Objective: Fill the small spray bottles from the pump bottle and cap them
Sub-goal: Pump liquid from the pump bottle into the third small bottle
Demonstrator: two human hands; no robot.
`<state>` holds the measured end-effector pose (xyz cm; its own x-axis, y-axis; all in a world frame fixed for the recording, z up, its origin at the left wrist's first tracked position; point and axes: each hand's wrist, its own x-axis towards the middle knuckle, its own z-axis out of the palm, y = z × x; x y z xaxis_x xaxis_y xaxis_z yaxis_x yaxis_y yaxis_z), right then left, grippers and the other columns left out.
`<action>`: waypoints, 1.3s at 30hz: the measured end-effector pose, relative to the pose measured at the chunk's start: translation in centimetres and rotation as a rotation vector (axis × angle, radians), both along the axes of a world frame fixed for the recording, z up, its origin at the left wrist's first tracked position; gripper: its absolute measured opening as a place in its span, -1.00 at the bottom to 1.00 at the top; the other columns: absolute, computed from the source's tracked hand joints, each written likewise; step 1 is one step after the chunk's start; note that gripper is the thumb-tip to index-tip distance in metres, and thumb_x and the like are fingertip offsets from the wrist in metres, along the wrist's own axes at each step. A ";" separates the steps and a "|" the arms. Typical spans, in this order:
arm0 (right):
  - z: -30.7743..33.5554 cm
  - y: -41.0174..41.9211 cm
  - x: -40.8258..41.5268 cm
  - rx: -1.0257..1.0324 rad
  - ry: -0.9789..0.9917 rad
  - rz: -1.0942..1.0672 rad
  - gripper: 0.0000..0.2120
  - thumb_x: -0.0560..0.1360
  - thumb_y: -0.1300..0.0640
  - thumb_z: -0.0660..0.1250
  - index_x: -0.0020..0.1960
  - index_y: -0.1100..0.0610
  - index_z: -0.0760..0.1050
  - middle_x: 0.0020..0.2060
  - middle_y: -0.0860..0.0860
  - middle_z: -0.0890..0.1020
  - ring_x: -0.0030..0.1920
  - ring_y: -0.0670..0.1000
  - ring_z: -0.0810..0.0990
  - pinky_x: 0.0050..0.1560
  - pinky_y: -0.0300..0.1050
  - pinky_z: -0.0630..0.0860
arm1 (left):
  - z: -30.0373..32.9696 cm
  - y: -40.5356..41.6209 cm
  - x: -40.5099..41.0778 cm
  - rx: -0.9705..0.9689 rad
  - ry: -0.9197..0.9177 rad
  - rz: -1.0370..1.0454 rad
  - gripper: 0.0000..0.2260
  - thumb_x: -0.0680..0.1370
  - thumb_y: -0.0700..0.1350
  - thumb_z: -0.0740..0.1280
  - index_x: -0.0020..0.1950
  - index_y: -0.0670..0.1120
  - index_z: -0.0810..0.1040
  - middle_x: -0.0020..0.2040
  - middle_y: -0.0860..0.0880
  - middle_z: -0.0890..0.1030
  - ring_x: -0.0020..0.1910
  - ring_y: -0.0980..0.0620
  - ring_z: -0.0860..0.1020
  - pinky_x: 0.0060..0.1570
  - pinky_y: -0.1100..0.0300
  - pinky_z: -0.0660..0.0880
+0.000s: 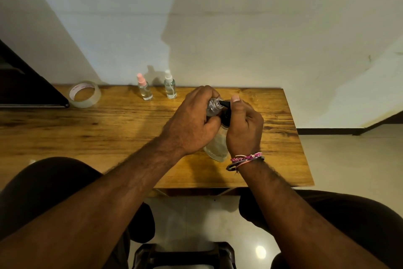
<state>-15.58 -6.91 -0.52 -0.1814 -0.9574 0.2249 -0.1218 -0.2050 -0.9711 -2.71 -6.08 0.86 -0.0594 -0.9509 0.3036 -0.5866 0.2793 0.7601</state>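
A: What is being held at the middle of the desk (pixel 109 120)?

B: An open vial (pixel 213 106) is clasped in the left hand (pixel 192 120), fingers curled round it, its threaded neck tipped toward three o'clock. The black nozzle (pixel 224 103) of the pump bottle (pixel 218 146) is set right at that neck, presumably so that nothing is spilled.

A: And the right hand (pixel 245 129)?

B: Its grip is clamped round the pump head, with the thumb laid on top, at twelve o'clock of the hand. A press of the pump seems to be prepared. The bottle's base is stood on the desk, likely for steadiness.

A: How full is the vial?

B: That cannot be told; most of it is hidden by the fingers.

A: What else is seen?

B: Two capped vials are stood at eleven o'clock, against the wall (pixel 239 29): a pink-capped one (pixel 144 88) and, just beside it, a white-capped one (pixel 170 85). Both appear finished and parked clear of the work. A tape roll (pixel 85 94) is lain at ten o'clock.
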 end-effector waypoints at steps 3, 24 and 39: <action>0.3 -0.1 -0.2 0.030 -0.001 0.027 -0.49 0.58 -0.23 0.18 -0.24 0.13 0.62 -0.33 0.16 0.60 -0.27 0.01 0.57 -0.25 0.08 0.51 | 0.4 0.1 -0.1 0.008 0.002 0.000 -0.77 0.45 -0.20 0.35 0.09 -0.04 0.47 -0.03 0.08 0.49 -0.04 0.11 0.47 -0.11 0.37 0.33; 1.2 1.3 1.4 0.054 0.073 -0.065 -0.51 0.51 -0.59 0.01 -0.17 -0.37 0.60 -0.15 0.07 0.65 -0.03 0.17 0.65 -0.06 0.33 0.58 | 1.0 0.2 -0.3 -0.033 0.025 0.004 -0.74 0.46 -0.29 0.39 0.11 -0.09 0.49 -0.01 0.05 0.51 0.00 0.07 0.50 -0.08 0.31 0.41; 0.4 0.8 1.0 -0.039 0.203 -0.076 -0.69 0.66 -0.20 0.01 -0.14 -0.33 0.46 -0.19 -0.03 0.56 -0.11 0.14 0.58 -0.14 0.28 0.53 | 0.3 0.2 -0.1 -0.052 0.009 0.003 -0.74 0.44 -0.26 0.35 0.12 -0.10 0.50 -0.01 0.08 0.50 -0.01 0.08 0.48 -0.07 0.35 0.36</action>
<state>-14.57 -6.15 -0.08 -0.1996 -0.9325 0.3010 -0.3306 -0.2251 -0.9165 -2.84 -5.86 1.19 -0.0534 -0.9342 0.3528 -0.5806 0.3165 0.7502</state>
